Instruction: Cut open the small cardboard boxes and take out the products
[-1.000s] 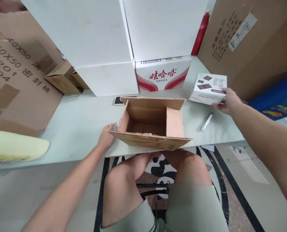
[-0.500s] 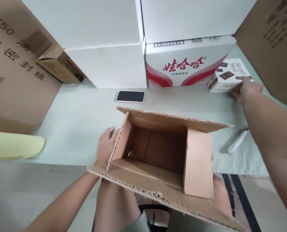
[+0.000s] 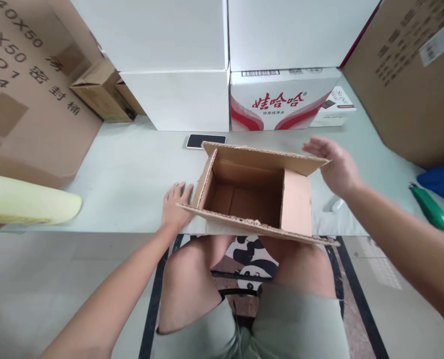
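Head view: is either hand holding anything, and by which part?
Nothing visibly held: the right hand is open; the left hand is at the left end of the open carton, no grip showing.

The open box [image 3: 297, 207] takes up the mid. of the frame. A hand can go str. down in its top, but a short flap sits at the hole's right end, & long flaps stick out front & back. L hand [image 3: 177, 204] is in the way at its left side, R hand [image 3: 336, 167] by the back flap's tip. Mid left, the table [image 3: 124, 189] gives a wide lane btwn the box & yellow roll [image 3: 27, 199]. Top ctr., white boxes [image 3: 173, 102] & the red-lettered carton [image 3: 270, 107] make a wall, w/ a phone [image 3: 206, 141] in the thin strip below. Upper right, room runs btwn the small white box [image 3: 332, 112] & big brown box [image 3: 405, 89].
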